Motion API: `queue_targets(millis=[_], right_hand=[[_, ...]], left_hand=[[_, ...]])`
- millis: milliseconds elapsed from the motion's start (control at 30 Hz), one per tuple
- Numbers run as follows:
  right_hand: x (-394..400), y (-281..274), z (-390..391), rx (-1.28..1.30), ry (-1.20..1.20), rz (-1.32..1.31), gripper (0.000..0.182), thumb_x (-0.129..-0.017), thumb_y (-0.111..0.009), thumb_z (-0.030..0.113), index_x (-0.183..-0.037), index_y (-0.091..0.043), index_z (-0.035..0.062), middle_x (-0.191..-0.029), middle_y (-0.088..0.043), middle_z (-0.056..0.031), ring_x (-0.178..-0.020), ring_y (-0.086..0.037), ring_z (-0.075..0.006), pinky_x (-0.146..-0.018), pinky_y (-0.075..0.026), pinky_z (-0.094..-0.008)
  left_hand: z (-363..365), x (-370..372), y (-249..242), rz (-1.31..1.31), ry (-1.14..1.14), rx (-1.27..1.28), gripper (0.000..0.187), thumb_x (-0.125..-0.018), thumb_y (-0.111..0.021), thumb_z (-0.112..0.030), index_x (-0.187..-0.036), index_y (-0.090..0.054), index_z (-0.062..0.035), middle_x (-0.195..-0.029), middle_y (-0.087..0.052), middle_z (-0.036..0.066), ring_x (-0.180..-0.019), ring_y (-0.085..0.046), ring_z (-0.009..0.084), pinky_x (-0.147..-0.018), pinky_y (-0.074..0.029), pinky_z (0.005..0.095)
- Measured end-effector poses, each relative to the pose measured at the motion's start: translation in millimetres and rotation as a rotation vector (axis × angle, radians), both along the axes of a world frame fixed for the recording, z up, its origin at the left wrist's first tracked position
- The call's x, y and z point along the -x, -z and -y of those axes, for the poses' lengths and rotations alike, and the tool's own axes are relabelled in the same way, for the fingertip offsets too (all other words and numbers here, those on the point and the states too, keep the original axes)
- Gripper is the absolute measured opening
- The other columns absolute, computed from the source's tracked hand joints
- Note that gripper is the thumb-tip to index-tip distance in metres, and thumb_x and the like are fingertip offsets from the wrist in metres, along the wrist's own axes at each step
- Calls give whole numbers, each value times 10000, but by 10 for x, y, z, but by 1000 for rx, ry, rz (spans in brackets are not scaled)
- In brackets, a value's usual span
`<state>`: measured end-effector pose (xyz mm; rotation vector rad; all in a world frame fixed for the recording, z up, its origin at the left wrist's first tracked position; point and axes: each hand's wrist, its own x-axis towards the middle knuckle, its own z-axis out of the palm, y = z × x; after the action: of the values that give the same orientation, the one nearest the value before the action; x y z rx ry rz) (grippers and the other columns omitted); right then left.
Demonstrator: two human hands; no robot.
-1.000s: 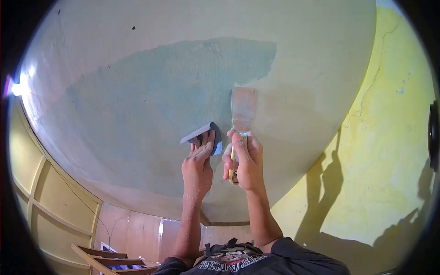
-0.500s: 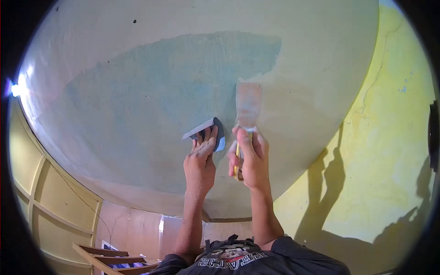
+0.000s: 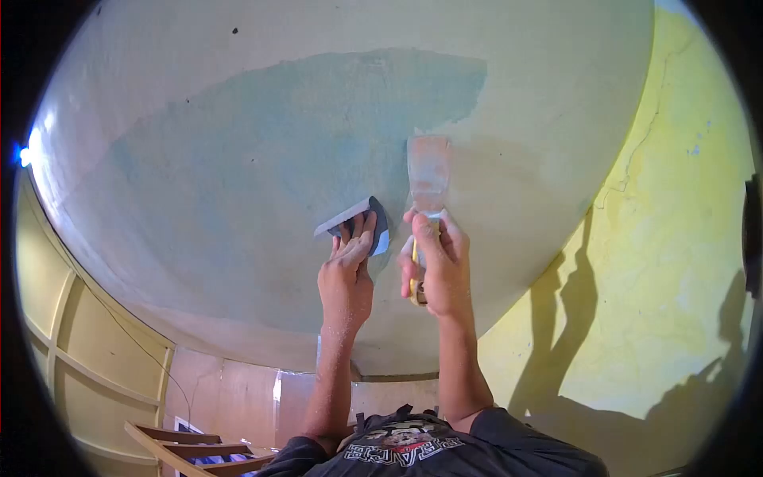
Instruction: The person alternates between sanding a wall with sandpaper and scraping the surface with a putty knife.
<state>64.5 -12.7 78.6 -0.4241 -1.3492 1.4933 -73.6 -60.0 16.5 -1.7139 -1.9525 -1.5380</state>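
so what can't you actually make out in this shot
- Head view: the handle of the putty knife is mostly wrapped by the right hand; only a yellow strip shows.
- The dark pad is partly covered by the left hand fingers.
- The shirt print is too small to read.
- The wooden frame is cut off by the lens edge.
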Motion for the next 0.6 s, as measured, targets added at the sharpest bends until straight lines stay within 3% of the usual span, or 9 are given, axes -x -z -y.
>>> queue_targets(millis=[233,600], right_hand=[[-72,-27,-25,-4,24,35,364,-1098,-552,356,-1151,-563,-4,-581,-518,-54,-392,-472,-127,-377,-392,-274],[-104,-77,-32,-25,48,71,344,-1090,-563,338,-1135,-575,-3,-581,-517,-58,-401,-470,-122,-371,-382,-284]], left_hand=[[17,-17,-33,-6,-21,11,644,-923,-473,112,-1495,-594,-156,-1562,-529,115,-1482,-425,390,-1218,-374,526],[7,-37,2,-2,-37,10,660,-931,-489,108,-1515,-574,-187,-1567,-524,100,-1487,-421,383,-1214,-383,531]])
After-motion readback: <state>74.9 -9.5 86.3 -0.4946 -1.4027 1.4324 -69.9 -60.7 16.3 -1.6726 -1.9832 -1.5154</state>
